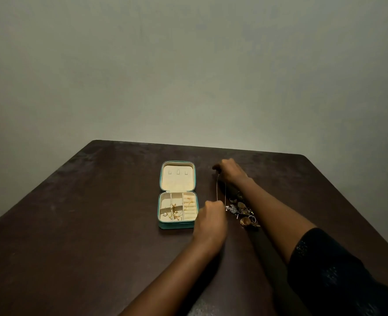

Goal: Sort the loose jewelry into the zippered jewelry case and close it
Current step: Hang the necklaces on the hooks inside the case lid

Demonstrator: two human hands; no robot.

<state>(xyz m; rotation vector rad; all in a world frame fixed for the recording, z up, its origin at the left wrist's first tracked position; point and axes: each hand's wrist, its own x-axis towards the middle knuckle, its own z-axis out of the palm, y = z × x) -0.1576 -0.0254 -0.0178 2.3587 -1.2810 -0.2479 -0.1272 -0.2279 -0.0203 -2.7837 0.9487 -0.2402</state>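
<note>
**Q:** Where does the jewelry case sit?

**A:** I see the jewelry case [177, 225] near the centre of the desk [97, 213]. It is unzipped, with the lid flat toward the far edge. Gold pieces [174, 213] lie in its cream compartments.

**Q:** And the hands?

**A:** The left hand [211, 221] is just beside the case's near right corner, fingers curled, pinching the near end of a thin chain [217, 190]. The right hand [230, 171], nearer the far edge, pinches the other end. The chain runs straight between them. Loose jewelry [243, 210] lies heaped just right of the left hand, partly under the right forearm. A dark sleeve [336, 270] covers the right upper arm.
</note>
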